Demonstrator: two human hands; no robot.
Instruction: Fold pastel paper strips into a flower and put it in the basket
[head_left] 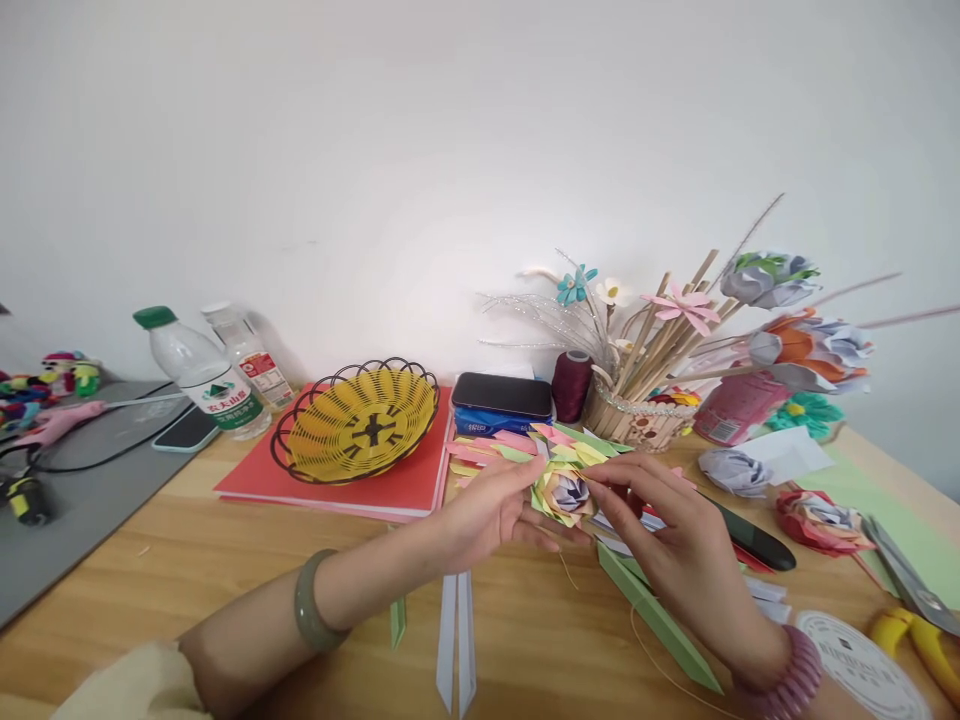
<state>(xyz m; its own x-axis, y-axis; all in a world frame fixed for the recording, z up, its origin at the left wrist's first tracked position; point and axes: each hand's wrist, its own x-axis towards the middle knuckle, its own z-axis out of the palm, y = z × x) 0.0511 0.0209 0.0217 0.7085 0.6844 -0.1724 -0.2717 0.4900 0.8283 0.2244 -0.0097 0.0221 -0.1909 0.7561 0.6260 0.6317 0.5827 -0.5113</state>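
A paper flower (568,492) with a grey-white centre and yellow and green outer petals is held in front of me. My left hand (499,510) supports it from the left, thumb at its upper edge and fingers beneath. On the right side, my right hand (667,540) pinches at the flower's edge with thumb and forefinger. Thin thread (636,625) hangs below and curves over the table. Folded green strips (664,625) lie under my right hand, and folded white strips (456,640) lie below my left wrist. Pink and yellow folded pieces (495,443) are behind the flower.
A yellow basket (360,420) sits on red paper (259,468). Bottles (217,390) stand left. A phone (502,395) rests on a blue pack. Behind on the right are a holder with sticks (637,415) and paper flowers (814,350). Scissors (911,590) lie at the right.
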